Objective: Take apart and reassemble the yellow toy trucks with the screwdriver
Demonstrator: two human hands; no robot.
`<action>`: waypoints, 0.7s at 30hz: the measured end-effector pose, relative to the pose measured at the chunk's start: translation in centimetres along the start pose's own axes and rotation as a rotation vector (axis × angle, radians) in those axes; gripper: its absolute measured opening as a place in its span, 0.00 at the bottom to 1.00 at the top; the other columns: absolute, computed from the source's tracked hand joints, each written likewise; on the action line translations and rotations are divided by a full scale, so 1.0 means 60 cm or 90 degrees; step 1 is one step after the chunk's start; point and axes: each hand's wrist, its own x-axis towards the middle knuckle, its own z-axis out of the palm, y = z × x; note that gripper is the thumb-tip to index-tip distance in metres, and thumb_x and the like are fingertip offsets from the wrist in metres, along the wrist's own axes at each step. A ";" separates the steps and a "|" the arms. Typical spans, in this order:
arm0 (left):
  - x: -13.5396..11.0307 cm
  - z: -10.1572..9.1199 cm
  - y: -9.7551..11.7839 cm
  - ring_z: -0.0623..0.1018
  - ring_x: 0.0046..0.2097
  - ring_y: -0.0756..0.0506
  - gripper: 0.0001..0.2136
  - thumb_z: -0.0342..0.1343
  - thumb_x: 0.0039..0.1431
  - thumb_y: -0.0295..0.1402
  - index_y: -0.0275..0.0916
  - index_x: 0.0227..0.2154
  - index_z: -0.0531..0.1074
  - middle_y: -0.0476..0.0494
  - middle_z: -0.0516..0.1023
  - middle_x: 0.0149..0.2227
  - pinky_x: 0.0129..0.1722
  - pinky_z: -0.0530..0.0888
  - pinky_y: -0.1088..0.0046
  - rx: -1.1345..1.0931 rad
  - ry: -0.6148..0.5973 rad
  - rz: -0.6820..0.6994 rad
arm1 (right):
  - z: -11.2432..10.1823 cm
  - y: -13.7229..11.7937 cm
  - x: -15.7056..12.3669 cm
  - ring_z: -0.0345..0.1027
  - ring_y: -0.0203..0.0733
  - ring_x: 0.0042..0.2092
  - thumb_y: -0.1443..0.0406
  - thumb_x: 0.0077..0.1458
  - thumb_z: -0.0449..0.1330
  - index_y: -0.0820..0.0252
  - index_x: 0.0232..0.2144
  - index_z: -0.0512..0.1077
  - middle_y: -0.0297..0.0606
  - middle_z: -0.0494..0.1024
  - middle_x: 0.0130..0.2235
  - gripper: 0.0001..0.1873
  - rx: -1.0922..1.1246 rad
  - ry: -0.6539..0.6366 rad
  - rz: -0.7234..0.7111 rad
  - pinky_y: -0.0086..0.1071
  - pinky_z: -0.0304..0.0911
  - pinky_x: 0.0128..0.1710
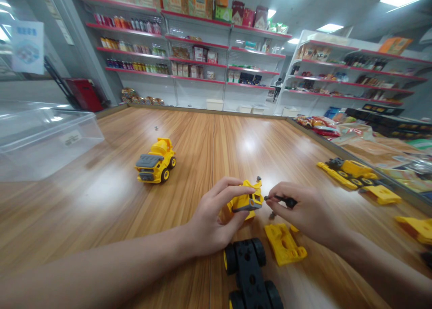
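Observation:
My left hand (219, 214) is closed around a yellow and grey toy truck cab (248, 203), thumb below and fingers on top. In my right hand (303, 208) is a small black screwdriver (283, 200), its tip pointing at the cab's right side; I cannot tell whether it touches. Small grey pieces, perhaps screws, lie by the cab. Close in front lies a black wheeled chassis (251, 268) with thick tyres. Right of it rests a flat yellow plastic part (284, 245). Part of the cab is hidden by my left fingers.
A yellow toy mixer truck (155, 160) stands on the wooden table (189, 138) to the left. More yellow toy parts (357, 172) lie at the right. A clear plastic bin (50, 142) sits at the left edge. Bagged goods (324, 124) and stocked shelves (199, 43) are beyond.

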 end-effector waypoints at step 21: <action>-0.003 0.005 -0.007 0.72 0.51 0.44 0.20 0.59 0.56 0.23 0.39 0.52 0.69 0.38 0.69 0.49 0.50 0.73 0.66 0.018 -0.041 0.069 | 0.010 -0.081 -0.021 0.72 0.37 0.38 0.76 0.55 0.62 0.58 0.34 0.73 0.36 0.76 0.36 0.08 0.194 0.168 -0.178 0.31 0.70 0.37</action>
